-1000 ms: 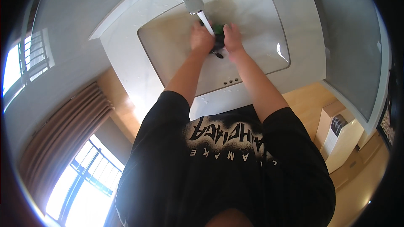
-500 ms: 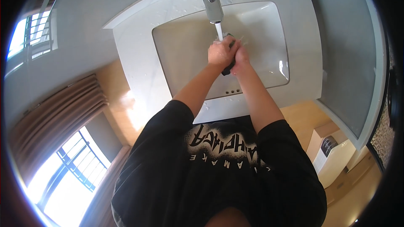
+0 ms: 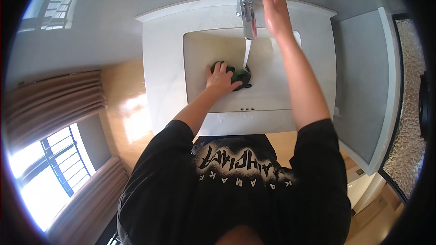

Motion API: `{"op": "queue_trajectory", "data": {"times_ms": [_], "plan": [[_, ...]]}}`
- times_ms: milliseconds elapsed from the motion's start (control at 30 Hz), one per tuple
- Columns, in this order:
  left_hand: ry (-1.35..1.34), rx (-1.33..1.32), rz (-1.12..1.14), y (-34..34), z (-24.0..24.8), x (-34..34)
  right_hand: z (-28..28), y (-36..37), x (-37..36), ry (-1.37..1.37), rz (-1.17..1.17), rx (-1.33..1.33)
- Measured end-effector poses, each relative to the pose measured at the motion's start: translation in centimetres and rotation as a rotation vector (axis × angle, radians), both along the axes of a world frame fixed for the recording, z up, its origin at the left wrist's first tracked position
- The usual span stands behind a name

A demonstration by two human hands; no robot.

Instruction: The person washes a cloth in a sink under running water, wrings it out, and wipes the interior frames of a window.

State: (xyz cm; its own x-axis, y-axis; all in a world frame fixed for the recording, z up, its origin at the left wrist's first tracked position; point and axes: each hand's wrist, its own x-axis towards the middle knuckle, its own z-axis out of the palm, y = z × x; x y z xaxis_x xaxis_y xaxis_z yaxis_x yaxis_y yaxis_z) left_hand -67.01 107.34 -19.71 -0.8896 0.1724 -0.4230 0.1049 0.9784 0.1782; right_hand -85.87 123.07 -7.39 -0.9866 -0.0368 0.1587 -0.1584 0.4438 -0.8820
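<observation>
A wet black cloth with a green patch lies bunched in the white sink, under the running water. My left hand is closed over its left part, with the thumb and fingers bent round the fabric. Above the right rear of the basin, my right hand is raised beside the lever of the chrome faucet. Its fingers are stretched out and I see nothing in them. Whether they touch the lever I cannot tell.
A white countertop with scattered water drops surrounds the sink. Grey glossy panels rise behind it, and a grey panel with a pale frame stands at the right. Brown curtains hang by a bright barred window on the left.
My hands, together on the black cloth under the stream before, are now apart. The right has risen to the faucet; the left has shifted left and lower with the cloth. Water still runs.
</observation>
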Motion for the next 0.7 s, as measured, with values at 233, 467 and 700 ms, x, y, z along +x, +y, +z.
{"op": "queue_trajectory", "data": {"times_ms": [233, 467, 700], "plan": [[-0.243, 0.204, 0.068, -1.7, -0.2, 1.8, -4.4, -0.6, -4.7, -0.069, 0.042, 0.225], [0.007, 0.429, 0.283, -2.6, 1.6, 4.1, -4.4, 0.5, 1.4, -0.095, 0.071, 0.029], [0.357, 0.849, 0.504, 0.6, 9.5, 3.3, -11.3, 3.3, 15.3, -0.095, 0.666, 0.296]]}}
